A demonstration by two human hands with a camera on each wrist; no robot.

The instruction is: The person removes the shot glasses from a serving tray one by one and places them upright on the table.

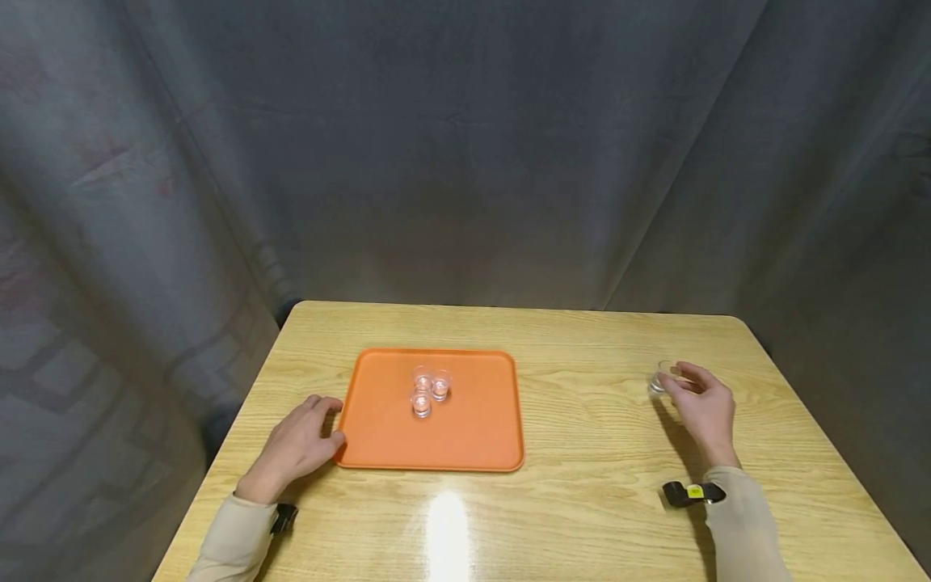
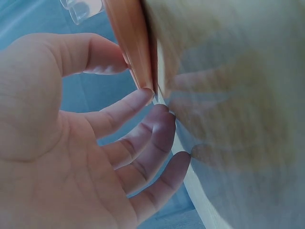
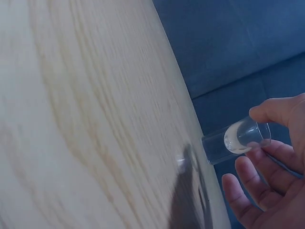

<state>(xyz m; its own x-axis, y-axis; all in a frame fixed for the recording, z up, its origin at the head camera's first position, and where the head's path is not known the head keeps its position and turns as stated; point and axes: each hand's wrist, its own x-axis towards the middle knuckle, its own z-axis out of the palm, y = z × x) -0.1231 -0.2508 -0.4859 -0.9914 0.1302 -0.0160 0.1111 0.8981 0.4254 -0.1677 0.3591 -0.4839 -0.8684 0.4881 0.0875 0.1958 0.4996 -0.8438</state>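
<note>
On the table's right side, my right hand [image 1: 704, 408] pinches a small clear shot glass [image 3: 238, 140] near its rim, between thumb and fingers. The glass stands upright with its base close to the tabletop, and its lower part looks thick. At the left, my left hand [image 1: 300, 444] rests beside an orange tray [image 1: 473, 440]. In the left wrist view the thumb and index fingertips touch the tray's outer edge, while the other fingertips rest at the tabletop with a relaxed bend. Three more shot glasses [image 1: 422, 402] stand grouped near the tray's middle.
The light wooden table [image 1: 582, 453] has a bright reflection near its front. Wood surface lies between the tray and the right hand's glass. A dark grey curtain [image 1: 465, 162] hangs behind the table and along both sides. Each wrist wears a black camera band [image 1: 687, 494].
</note>
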